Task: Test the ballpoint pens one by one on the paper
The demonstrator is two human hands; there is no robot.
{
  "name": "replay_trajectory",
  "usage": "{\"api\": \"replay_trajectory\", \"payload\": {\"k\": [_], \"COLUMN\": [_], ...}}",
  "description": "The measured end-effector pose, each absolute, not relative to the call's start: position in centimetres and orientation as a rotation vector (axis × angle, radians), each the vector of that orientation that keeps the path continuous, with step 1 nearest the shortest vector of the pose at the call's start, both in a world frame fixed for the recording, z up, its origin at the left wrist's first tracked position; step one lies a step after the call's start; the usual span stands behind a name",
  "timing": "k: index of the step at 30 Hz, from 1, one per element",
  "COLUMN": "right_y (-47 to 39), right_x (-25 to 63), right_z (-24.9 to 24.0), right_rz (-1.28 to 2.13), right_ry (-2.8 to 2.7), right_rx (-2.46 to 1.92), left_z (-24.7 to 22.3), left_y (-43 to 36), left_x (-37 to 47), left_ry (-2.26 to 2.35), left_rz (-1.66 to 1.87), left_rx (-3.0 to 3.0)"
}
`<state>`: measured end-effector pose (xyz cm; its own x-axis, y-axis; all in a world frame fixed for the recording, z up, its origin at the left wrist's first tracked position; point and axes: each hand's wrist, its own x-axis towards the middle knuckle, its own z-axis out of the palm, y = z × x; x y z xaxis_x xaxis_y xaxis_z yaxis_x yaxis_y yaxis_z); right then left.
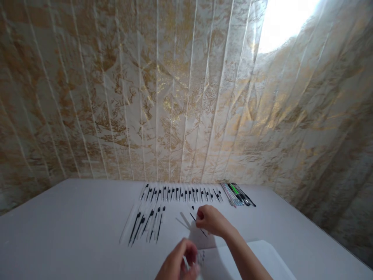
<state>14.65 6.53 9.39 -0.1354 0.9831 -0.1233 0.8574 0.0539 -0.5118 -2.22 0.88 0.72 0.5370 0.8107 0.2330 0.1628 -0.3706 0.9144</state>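
My right hand is closed, its fingertips pinched on a thin black pen refill that slants across beneath them. A small black cap lies just beyond these fingers. To their left are a clear pen barrel and another thin strip beside it. My left hand is nearer to me, slightly blurred, with curled fingers and a gap before the thumb; I see nothing plainly held in it. It is over the left edge of a white paper sheet with small dark writing.
On the white table, a long row of clear pens with black caps lies at the back. Several more black-capped pens are at front left. Assorted pens, one green, lie at back right. A gold-patterned curtain hangs behind.
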Motion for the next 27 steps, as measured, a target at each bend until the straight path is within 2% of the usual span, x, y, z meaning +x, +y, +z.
{"api": "replay_trajectory", "payload": {"k": [3,8,13,21,24,27], "right_y": [6.5,6.6,6.7,5.8,4.8,4.0], "right_x": [15.6,15.8,16.1,12.4,11.1,10.5], "right_z": [9.8,9.4,8.9,8.2,8.5,8.9], "right_rz": [1.066,1.417,1.639,2.008,2.063,1.967], "right_ry": [-1.910,-1.654,-1.377,-0.977,-1.015,-1.208], "right_rx": [-1.638,-1.338,-1.102,-0.724,-0.720,-0.855], "left_z": [4.0,7.0,7.7,11.8,12.6,12.9], "left_y": [2.7,5.5,6.7,10.3,10.8,10.9], "left_x": [-2.0,0.0,0.2,-6.3,-7.6,-8.2], "left_ry": [0.958,0.899,0.850,0.777,0.746,0.721], "left_rz": [1.007,1.094,1.179,1.520,1.579,1.614], "left_rx": [1.363,1.113,1.042,0.806,0.769,0.750]}}
